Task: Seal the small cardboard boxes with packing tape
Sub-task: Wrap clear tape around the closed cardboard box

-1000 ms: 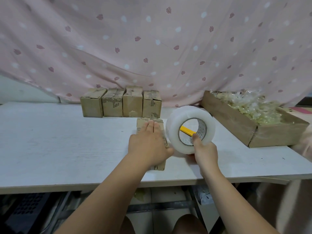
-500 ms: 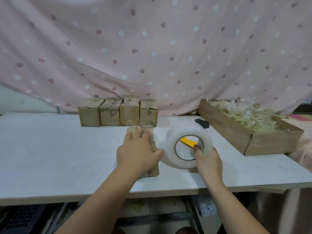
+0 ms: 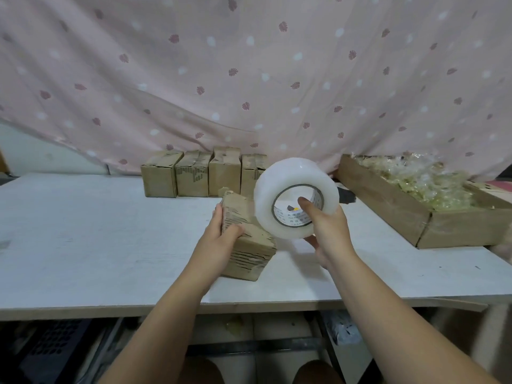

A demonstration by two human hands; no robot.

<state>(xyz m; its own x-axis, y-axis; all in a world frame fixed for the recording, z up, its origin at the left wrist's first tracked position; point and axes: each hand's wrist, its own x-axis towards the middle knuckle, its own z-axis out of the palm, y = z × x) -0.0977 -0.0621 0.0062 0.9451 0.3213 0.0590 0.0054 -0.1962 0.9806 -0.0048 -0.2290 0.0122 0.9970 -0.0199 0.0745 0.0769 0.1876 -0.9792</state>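
Note:
A small worn cardboard box [image 3: 250, 253] lies tilted on the white table [image 3: 97, 245], near the front edge. My left hand [image 3: 221, 239] grips its left side, thumb across the top face. My right hand [image 3: 324, 231] holds a large white roll of packing tape [image 3: 293, 189] just right of the box and above it. One finger is hooked through the roll's core. A row of several small cardboard boxes [image 3: 205, 173] stands at the back of the table against the curtain.
A long shallow cardboard tray [image 3: 401, 212] filled with clear plastic bags sits at the right. A dark object [image 3: 346, 195] lies behind the tape roll. A pink dotted curtain [image 3: 249, 79] hangs behind the table. Dark clutter sits under the table.
My right hand has lifted the tape roll off the table and tipped it up beside the box. My left hand has moved from pressing the box's top to gripping its side, and the box has turned.

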